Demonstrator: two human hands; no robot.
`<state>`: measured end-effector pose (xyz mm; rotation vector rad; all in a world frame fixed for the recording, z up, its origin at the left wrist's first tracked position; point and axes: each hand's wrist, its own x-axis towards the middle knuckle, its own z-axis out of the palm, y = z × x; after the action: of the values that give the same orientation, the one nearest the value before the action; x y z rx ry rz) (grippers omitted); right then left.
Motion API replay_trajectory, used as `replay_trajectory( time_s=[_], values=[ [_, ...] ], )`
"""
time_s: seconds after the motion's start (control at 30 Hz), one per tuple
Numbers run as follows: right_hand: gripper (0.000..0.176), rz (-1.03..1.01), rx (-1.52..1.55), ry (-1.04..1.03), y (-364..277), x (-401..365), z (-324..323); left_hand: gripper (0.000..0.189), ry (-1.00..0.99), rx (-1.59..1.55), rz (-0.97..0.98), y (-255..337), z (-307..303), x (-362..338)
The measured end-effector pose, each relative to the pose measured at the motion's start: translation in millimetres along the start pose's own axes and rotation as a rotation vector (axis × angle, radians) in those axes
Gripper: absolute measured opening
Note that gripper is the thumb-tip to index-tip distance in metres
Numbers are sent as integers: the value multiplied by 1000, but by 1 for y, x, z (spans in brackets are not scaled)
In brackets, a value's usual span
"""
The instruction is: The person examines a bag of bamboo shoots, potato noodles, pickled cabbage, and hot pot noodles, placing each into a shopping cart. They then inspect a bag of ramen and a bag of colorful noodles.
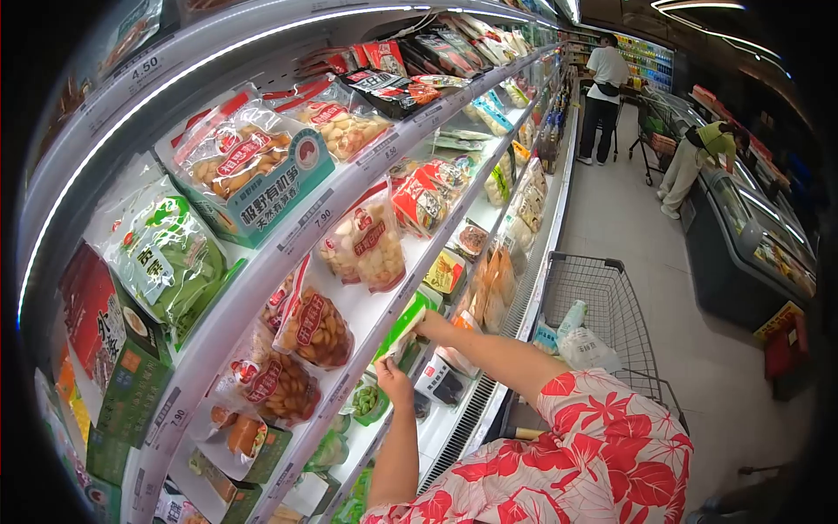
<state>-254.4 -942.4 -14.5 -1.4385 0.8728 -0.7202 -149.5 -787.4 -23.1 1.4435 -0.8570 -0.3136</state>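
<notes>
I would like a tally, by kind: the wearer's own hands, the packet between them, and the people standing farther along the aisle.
Hands, left hand and right hand: 2
Green packet: 1
People, white top and green top: 2
Total: 5

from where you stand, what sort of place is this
Most likely a supermarket aisle: shelves with price labels hold packaged food, a wire shopping cart stands in the aisle, and a long display case lies across from the shelves.
</notes>
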Motion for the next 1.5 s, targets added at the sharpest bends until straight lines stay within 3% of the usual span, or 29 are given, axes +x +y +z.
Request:
replay_trajectory(
  time_s=[0.03, 0.07, 0.13, 0.23, 0.3, 0.37, 0.4, 0.47, 0.5, 0.53, 0.6, 0.63, 0.67, 0.73, 0.77, 0.87, 0.97, 1.0, 1.07, 1.1, 1.13, 1.2, 1.23, 1.3, 1.37, 1.43, 1.5],
  values=[
    [26, -20, 113, -12, 10, -2, -8, 15, -21, 34, 4, 23, 2, -7],
    [25, -41, 227, -20, 18, -6, -17, 12, -18, 16, 136, 45, 6, -14],
    [31, 8, 584, 12, -37, -55, -26, 12, -89, 42, 257, 59, 14, -24],
    [35, -48, 558, 11, -48, -95, -53, 13, -155, 28, 335, 85, 27, -46],
    [37, -51, 550, 43, -48, -125, -76, 9, -168, -151, 238, 108, 33, -62],
    [43, 73, 359, -169, -50, -163, -100, 11, -193, -323, 64, 128, 36, -70],
    [43, 84, 366, -163, -49, -184, -105, 13, -212, -343, 75, 134, 38, -73],
    [48, 89, 203, -169, -58, -234, -112, 13, -280, -538, -107, 143, 47, -79],
    [46, 286, -2, -108, -133, -276, -104, 12, -327, -616, -183, 156, 52, -86],
    [46, 298, -6, -117, -116, -284, -112, 12, -316, -616, -194, 155, 61, -95],
    [44, 7, 79, -32, -57, -295, -128, 16, -390, -509, -221, 148, 80, -114],
    [38, 51, 58, 27, -45, -302, -136, 20, -358, -378, -142, 161, 90, -128],
    [38, 60, 55, 12, -33, -310, -145, 40, -304, -145, 104, 137, 107, -141],
    [34, -46, 79, 209, -24, -324, -163, 60, -257, 149, 241, 168, 122, -180],
    [35, -43, -6, 283, -17, -331, -171, 72, -299, 116, 270, 174, 132, -200],
    [34, -80, -244, 343, -4, -358, -190, 88, -770, 53, 179, 156, 170, -248],
    [34, -253, -312, 372, 23, -381, -193, 93, -792, 9, 91, 170, 190, -274],
    [34, -331, -349, 387, 30, -389, -193, 93, -801, 14, 86, 173, 192, -280],
    [35, -253, -318, 438, 28, -406, -196, 89, -872, -214, -86, 179, 198, -279],
    [34, -203, -353, 457, 21, -413, -197, 92, -912, -126, -70, 183, 199, -278],
    [33, -157, -388, 474, 18, -418, -197, 93, -930, 2, -17, 194, 197, -277],
    [32, -179, -381, 469, 20, -419, -199, 92, -750, 171, 296, 196, 204, -288],
    [33, -213, -331, 497, 14, -420, -199, 92, -746, 172, 298, 199, 207, -292],
    [34, -252, -279, 521, -2, -422, -200, 83, -537, 140, 218, 205, 214, -296],
    [30, -441, -354, 570, -15, -428, -201, 76, -500, 64, 144, 211, 221, -292],
    [33, -496, -502, 583, -20, -430, -206, 70, -456, -15, 63, 212, 226, -289],
    [36, -553, -652, 589, -23, -434, -211, 50, -586, -283, -272, 205, 223, -279]
  ],
)
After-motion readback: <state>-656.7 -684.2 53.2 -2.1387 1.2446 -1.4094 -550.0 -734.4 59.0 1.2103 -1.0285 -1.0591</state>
